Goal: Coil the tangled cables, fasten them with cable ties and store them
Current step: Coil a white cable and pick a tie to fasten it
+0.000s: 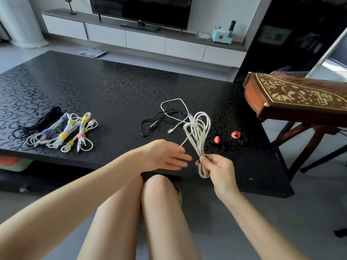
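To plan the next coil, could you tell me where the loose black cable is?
Head view: the loose black cable lies on the table, just left of the loose white cable, beyond the left hand.

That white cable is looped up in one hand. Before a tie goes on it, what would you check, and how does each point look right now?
1. Coil held firm: right hand pinches the white coil near its lower end. Ok.
2. Other hand free: left hand is open, fingers straight. Ok.
3. Tie at hand: red ties lie on the table beside the coil. Ok.
4. All cable gathered: one strand trails out toward the left hand. Not ok.
5. Coil free of the loose white cable on the table: cannot tell.
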